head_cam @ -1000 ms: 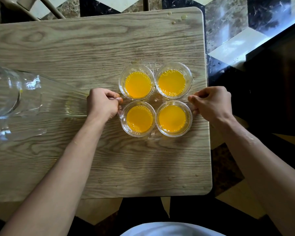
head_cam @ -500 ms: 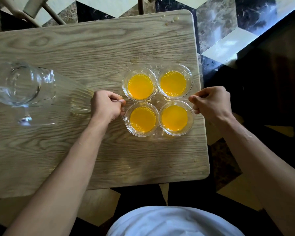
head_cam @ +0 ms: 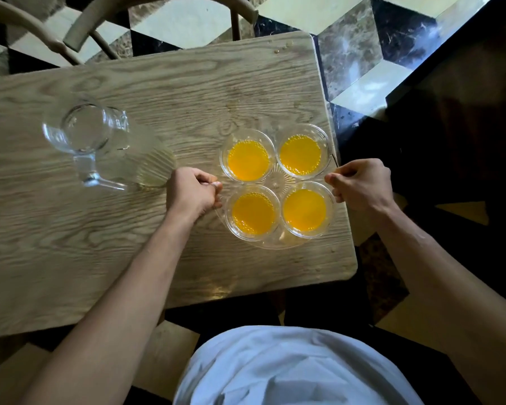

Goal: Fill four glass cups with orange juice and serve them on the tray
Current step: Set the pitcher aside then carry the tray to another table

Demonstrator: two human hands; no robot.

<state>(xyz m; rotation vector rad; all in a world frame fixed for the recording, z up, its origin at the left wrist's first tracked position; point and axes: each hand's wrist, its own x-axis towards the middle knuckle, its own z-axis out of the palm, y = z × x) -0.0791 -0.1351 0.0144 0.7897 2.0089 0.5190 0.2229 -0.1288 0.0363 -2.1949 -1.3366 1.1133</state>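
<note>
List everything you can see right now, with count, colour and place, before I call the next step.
cups: four, clear glass with orange juice, in a two-by-two block on the tray
tray: one, clear glass, right part of the table
jug: one, clear glass, no juice visible in it, on the table left of the tray
table: one, light wood, fills the middle of the view
drops: a few, orange, far right corner of the table
chair: one, pale wood, beyond the table
floor: black, cream and brown tiles
left hand: grips the tray's left edge
right hand: grips the tray's right edge
</note>
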